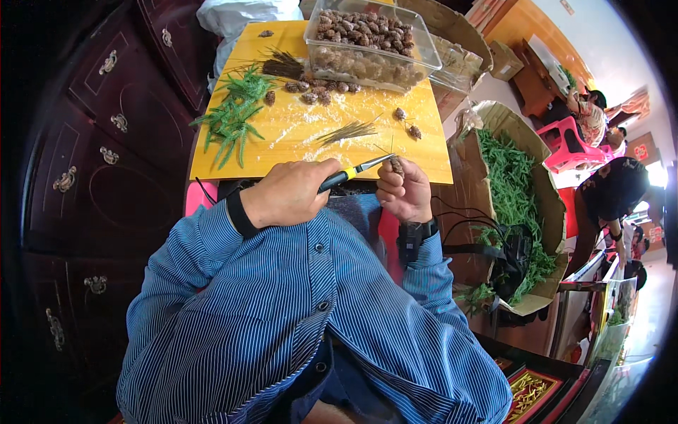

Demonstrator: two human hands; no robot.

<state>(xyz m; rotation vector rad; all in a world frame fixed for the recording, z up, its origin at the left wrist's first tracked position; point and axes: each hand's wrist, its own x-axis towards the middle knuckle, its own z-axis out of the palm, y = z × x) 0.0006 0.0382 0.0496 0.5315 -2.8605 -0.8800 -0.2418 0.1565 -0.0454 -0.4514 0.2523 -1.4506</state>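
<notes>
My left hand [286, 194] is closed around the dark handles of pliers [347, 175] with yellow trim. Their metal jaws reach right, up to a small brown pine cone [397, 167] pinched in the fingers of my right hand [405, 198]. Thin wire ends stick out by the cone; whether the jaws grip the wire I cannot tell. Just beyond my hands, a bundle of thin wires [349, 132] lies on the yellow board [424, 159]. Green artificial sprigs [236, 116] are at its left, near darker wires [282, 65]. Loose pine cones [318, 93] lie in front of a clear plastic tub [374, 76] of cones.
White crumbs are scattered over the board. A cardboard box of green sprigs [513, 191] stands at my right, with a black bag [514, 258] against it. Dark cabinets [113, 177] line the left. Several people and a pink plastic stool [565, 145] are farther right.
</notes>
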